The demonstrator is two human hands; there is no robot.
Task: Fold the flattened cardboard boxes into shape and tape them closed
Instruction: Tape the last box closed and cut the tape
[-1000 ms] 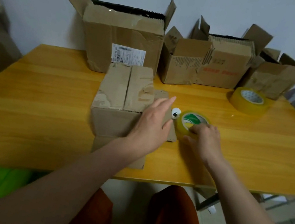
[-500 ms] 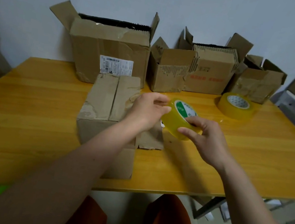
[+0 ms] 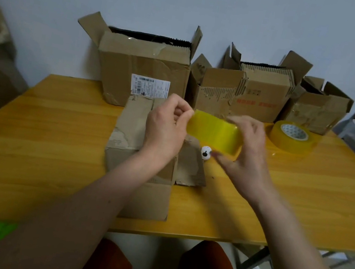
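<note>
A worn cardboard box (image 3: 131, 136) stands folded on the yellow table (image 3: 50, 160), its top flaps closed and one side flap lying out to the right. Above the box I hold a yellow tape roll (image 3: 215, 132) between both hands. My right hand (image 3: 246, 155) grips the roll from the right, fingers curled over its rim. My left hand (image 3: 165, 125) has its fingers curled at the roll's left edge, pinching there; the tape end itself is too blurred to make out.
A second, larger tape roll (image 3: 292, 137) lies at the back right. Several open boxes (image 3: 145, 65) with flattened cardboard inside line the wall. A small white object with a black mark (image 3: 206, 152) lies by the box flap.
The tape roll was lifted from the table beside the box and turned edge-on between both hands. My left hand left the box and came to the roll's left edge.
</note>
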